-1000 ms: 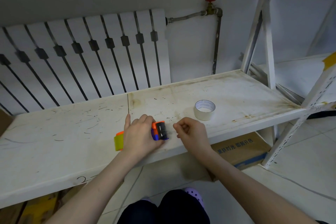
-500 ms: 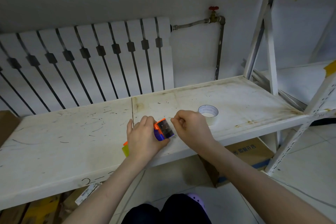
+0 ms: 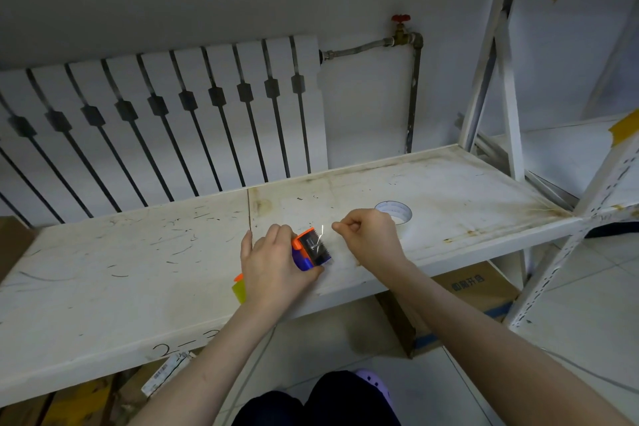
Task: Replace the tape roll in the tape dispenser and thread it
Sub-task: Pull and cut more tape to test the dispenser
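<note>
An orange and blue tape dispenser (image 3: pixel 308 250) lies on the white shelf (image 3: pixel 138 252), near its front edge. My left hand (image 3: pixel 273 266) wraps over its body and hides most of it; a yellow-green flap pokes out behind my wrist. My right hand (image 3: pixel 370 239) is just right of the dispenser's toothed end, thumb and forefinger pinched on the end of clear tape (image 3: pixel 321 232), which glints between hand and blade. A white, nearly bare tape core (image 3: pixel 397 211) stands on the shelf behind my right hand, partly hidden by it.
A white radiator (image 3: pixel 173 121) with dark bars stands behind the shelf, beside a pipe with a red valve (image 3: pixel 401 19). White rack uprights (image 3: pixel 501 79) rise at the right. Cardboard boxes (image 3: pixel 473 290) sit on the floor under the shelf. My knee and a purple shoe show at the bottom.
My right hand has moved in toward the dispenser's blade end and pinched the clear tape, now stretched a short way out. The left hand keeps its hold. The camera has tilted slightly.
</note>
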Demonstrator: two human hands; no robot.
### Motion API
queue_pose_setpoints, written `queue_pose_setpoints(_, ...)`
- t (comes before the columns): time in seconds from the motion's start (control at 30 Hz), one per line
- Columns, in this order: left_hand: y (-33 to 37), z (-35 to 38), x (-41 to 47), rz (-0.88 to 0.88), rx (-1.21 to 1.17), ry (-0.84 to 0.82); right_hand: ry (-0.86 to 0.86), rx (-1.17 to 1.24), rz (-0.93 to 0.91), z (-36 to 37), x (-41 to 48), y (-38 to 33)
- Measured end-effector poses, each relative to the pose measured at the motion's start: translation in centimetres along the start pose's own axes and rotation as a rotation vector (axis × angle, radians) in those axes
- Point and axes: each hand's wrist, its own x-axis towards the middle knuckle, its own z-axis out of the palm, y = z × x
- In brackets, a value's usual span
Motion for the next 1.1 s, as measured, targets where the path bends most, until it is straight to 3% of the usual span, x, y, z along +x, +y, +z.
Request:
queue_pose_setpoints(0.1, -0.3, 0.0, 0.5, -0.025, 0.006, -0.002, 0.11, -0.063, -0.305, -0.1, -1.0, -1.2)
queue_pose_setpoints(0.17, -0.3, -0.1, 0.8, -0.03, 0.002, -0.012, 0.135, -0.1, -0.398, 0.1, -1.6, -1.8)
queue_pose_setpoints(0.37, 0.2, 0.3, 0.4, 0.005, 0.042, -0.038, -0.06, 0.086, 0.067, 1.3, 0.1, 0.0)
queue_pose_setpoints(0.57, 0.3, 0.4, 0.7, 0.025, 0.061, -0.048, -0.116, 0.331, 0.26, 2.2, 0.2, 0.6)
queue_pose_setpoints(0.73, 0.2, 0.5, 0.8, 0.021, 0.057, -0.043, -0.062, 0.443, 0.159, 2.3, -0.3, 0.9)
queue_pose_setpoints(0.83, 0.3, 0.6, 0.9, 0.041, 0.072, -0.065, -0.014, 0.507, 0.197, 2.3, -0.4, 0.9)
queue_pose_setpoints(0.97, 0.4, 0.7, 0.9, 0.056, 0.092, -0.099, 0.039, 0.424, 0.233, 2.0, -0.6, 0.8)
queue_pose_setpoints(1.1, 0.6, 0.5, 1.2, 0.055, 0.082, -0.119, 0.108, 0.251, 0.024, 1.8, -1.0, 0.1)
